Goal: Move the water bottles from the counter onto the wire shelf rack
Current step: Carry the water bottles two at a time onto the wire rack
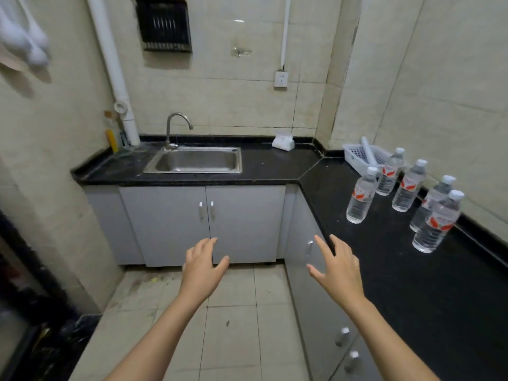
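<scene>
Several clear water bottles with white caps and red-and-white labels stand upright on the right arm of the black counter point(384, 270). The nearest to me is one bottle point(437, 225); another bottle point(360, 196) stands furthest left. My left hand point(202, 266) hovers over the floor in front of the cabinet doors, fingers relaxed and empty. My right hand point(336, 268) is held out at the counter's front edge, fingers spread, holding nothing, a short way from the bottles. No wire shelf rack is in view.
A steel sink point(196, 160) with a tap sits in the back counter. A white plastic basket point(362, 156) with a tube stands behind the bottles. A tissue pack point(283, 143) lies by the wall. Grey cabinets stand below; dark furniture at left.
</scene>
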Action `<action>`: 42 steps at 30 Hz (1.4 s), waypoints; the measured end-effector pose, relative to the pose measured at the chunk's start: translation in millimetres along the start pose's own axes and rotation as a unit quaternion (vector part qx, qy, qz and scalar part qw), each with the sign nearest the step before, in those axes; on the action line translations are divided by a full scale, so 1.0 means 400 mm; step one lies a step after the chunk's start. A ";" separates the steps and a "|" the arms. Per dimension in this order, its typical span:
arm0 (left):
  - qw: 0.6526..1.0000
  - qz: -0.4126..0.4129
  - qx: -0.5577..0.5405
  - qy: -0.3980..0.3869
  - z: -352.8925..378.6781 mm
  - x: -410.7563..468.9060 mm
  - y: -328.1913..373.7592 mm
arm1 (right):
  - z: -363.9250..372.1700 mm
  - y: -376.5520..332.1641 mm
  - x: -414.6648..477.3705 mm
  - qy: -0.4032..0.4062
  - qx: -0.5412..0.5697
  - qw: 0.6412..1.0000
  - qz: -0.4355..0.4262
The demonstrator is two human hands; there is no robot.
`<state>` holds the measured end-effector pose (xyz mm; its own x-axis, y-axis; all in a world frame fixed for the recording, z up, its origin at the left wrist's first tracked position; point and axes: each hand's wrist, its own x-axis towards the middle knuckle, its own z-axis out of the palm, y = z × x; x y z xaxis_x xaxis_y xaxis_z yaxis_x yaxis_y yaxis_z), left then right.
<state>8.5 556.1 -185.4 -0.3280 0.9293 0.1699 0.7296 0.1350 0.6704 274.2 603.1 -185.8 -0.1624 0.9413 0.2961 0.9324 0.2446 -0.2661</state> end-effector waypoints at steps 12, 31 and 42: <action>0.994 -0.037 0.033 -0.092 0.225 0.340 -0.012 | 0.201 0.138 0.302 -0.115 -0.026 0.993 0.031; 0.967 0.078 -0.019 -0.240 0.507 1.100 0.070 | 0.334 0.266 0.708 -0.030 -0.033 0.939 0.342; 0.915 0.134 -0.036 -0.379 0.791 1.185 0.256 | 0.308 0.397 0.762 0.186 0.067 0.847 0.494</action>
<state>117.3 1119.3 -264.8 0.3879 0.9007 -0.1954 0.6718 -0.1312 0.7291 332.9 957.4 -250.7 0.8119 0.5691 0.1302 0.5046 -0.5719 -0.6467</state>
